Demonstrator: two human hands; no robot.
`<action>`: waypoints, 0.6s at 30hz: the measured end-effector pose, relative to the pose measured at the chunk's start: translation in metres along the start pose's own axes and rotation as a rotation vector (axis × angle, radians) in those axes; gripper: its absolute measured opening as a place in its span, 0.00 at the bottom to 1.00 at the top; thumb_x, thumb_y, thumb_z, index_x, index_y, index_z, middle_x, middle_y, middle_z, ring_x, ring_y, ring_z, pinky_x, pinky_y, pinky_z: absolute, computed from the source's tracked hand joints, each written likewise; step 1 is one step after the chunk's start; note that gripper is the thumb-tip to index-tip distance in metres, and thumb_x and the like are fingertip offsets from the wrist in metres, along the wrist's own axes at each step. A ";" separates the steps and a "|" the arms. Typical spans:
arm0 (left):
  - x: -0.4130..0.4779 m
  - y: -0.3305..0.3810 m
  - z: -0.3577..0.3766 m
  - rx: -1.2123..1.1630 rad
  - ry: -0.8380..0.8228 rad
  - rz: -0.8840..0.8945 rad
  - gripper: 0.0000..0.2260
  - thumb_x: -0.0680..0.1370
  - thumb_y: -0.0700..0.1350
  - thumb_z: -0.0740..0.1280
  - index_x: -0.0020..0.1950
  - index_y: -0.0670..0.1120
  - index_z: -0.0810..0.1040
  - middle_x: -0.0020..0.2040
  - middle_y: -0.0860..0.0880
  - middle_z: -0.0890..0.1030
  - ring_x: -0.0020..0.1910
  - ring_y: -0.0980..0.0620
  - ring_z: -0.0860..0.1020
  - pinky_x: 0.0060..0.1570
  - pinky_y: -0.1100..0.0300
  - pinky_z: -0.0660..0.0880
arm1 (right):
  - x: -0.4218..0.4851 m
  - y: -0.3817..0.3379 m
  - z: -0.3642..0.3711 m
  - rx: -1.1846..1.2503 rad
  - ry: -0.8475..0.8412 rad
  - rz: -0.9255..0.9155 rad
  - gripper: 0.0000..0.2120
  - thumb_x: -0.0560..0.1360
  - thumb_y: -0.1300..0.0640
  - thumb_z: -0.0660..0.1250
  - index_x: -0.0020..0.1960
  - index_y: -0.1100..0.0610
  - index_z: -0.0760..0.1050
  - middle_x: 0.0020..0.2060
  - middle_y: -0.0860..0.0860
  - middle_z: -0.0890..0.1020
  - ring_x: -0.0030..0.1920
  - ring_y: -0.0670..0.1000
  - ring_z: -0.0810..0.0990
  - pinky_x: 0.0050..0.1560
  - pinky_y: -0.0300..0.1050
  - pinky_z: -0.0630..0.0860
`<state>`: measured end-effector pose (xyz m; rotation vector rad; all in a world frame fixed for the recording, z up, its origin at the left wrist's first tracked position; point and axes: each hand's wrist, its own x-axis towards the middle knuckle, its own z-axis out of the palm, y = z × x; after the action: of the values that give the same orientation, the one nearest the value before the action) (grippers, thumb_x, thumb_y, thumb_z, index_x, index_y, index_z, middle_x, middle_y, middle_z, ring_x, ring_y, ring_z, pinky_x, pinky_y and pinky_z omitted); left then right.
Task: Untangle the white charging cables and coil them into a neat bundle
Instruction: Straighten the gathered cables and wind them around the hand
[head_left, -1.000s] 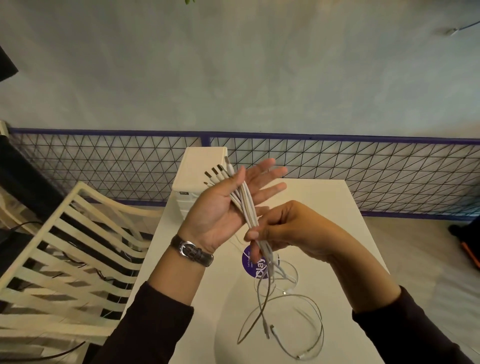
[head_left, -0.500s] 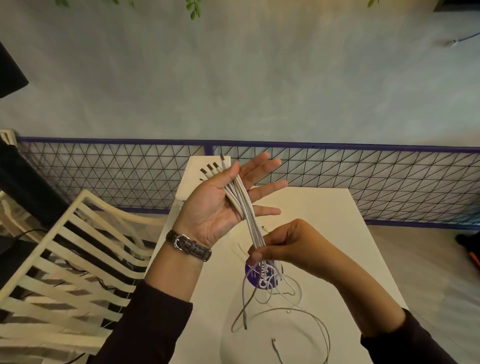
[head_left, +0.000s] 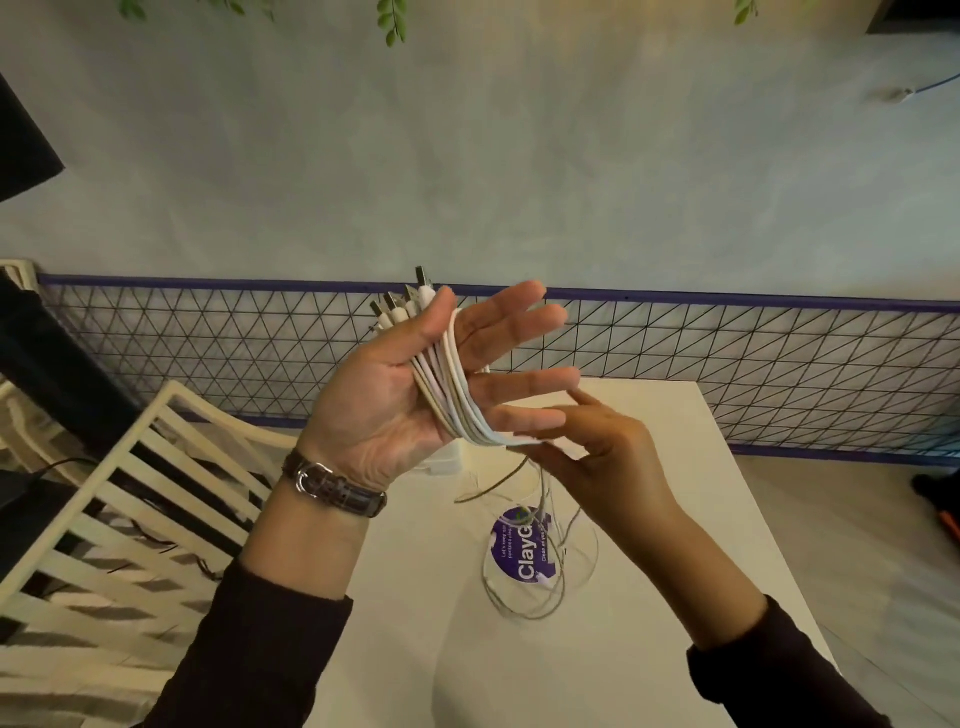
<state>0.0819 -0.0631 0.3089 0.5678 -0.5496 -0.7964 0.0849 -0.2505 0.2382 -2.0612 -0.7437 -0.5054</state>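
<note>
Several white charging cables (head_left: 451, 391) lie as a bunch across the palm of my left hand (head_left: 410, 395), pinned by the thumb, fingers spread. Their USB plugs (head_left: 402, 306) stick out above the thumb. One strand loops up over the index finger. My right hand (head_left: 597, 457) pinches the bunch just below my left little finger and bends it to the right. The loose cable tails (head_left: 540, 582) hang down and curl in loops on the white table (head_left: 675, 519).
A round purple sticker (head_left: 514, 553) sits on the table under the loops. A white box (head_left: 447, 460) stands behind my left hand. A slatted white chair (head_left: 104, 519) is at the left. A wire mesh fence (head_left: 753, 358) runs along the wall behind the table.
My left hand rose and my right hand moved up from below the bunch to just under the left fingers, bending the cables sideways. A strand now loops over the left index finger.
</note>
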 end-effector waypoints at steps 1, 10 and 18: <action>0.000 0.002 0.001 -0.017 -0.023 -0.019 0.22 0.82 0.48 0.51 0.71 0.35 0.63 0.66 0.35 0.72 0.66 0.29 0.67 0.67 0.35 0.45 | 0.003 -0.001 -0.002 -0.020 0.074 -0.065 0.14 0.73 0.50 0.67 0.45 0.61 0.83 0.42 0.52 0.86 0.43 0.51 0.84 0.60 0.58 0.75; 0.002 -0.020 -0.007 0.312 0.038 -0.451 0.25 0.77 0.55 0.61 0.68 0.39 0.70 0.63 0.43 0.77 0.61 0.39 0.76 0.66 0.38 0.61 | 0.002 0.007 -0.007 -0.495 -0.174 -0.311 0.13 0.72 0.49 0.61 0.48 0.56 0.77 0.40 0.50 0.81 0.45 0.46 0.70 0.49 0.38 0.69; -0.005 -0.048 -0.020 0.642 0.159 -0.803 0.21 0.81 0.50 0.52 0.66 0.39 0.72 0.67 0.38 0.72 0.66 0.38 0.70 0.68 0.42 0.60 | -0.010 0.008 0.005 -0.387 -0.685 -0.123 0.09 0.75 0.58 0.61 0.50 0.60 0.77 0.46 0.57 0.81 0.48 0.55 0.76 0.46 0.43 0.68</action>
<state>0.0681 -0.0818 0.2620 1.4865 -0.4164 -1.3197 0.0835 -0.2525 0.2250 -2.5943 -1.2494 0.0204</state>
